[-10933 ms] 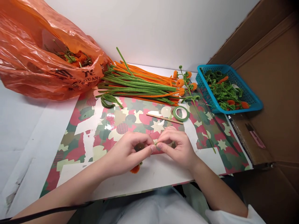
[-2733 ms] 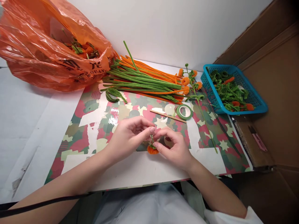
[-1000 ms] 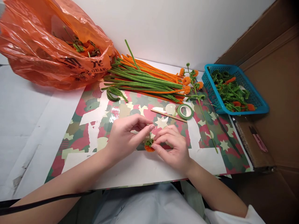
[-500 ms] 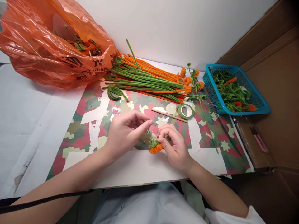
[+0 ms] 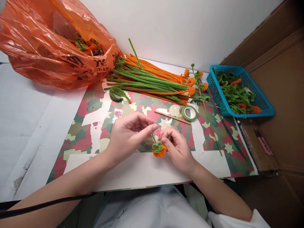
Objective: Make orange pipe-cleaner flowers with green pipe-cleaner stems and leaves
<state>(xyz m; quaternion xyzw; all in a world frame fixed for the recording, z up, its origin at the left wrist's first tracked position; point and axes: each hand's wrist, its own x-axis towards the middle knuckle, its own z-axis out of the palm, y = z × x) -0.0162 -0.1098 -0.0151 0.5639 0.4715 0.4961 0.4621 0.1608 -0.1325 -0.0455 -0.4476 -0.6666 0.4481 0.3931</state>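
The left hand [image 5: 128, 136] and right hand [image 5: 179, 150] meet just in front of the green floral tape roll [image 5: 189, 113], toward the person, over the patterned mat [image 5: 95, 126]. Between them is a small orange pipe-cleaner flower [image 5: 159, 151]. The left thumb and forefinger are pinched together on the top of its thin stem [image 5: 153, 137], and the right thumb and forefinger are closed on the side of the flower head, the other fingers curled.

A second ago the head sat tucked between the two hands, mostly hidden. Now it hangs lower and is turned, so its green leafy collar faces up and the stem shows as a short bare stretch between the hands.

A wooden stick [image 5: 172, 117] lies just beside the tape roll. Beyond the roll lie a bundle of green and orange pipe cleaners [image 5: 147, 84] and a flowered sprig [image 5: 197, 85]. To its right stands a blue basket [image 5: 218, 101], and far to its left an orange plastic bag [image 5: 47, 60]
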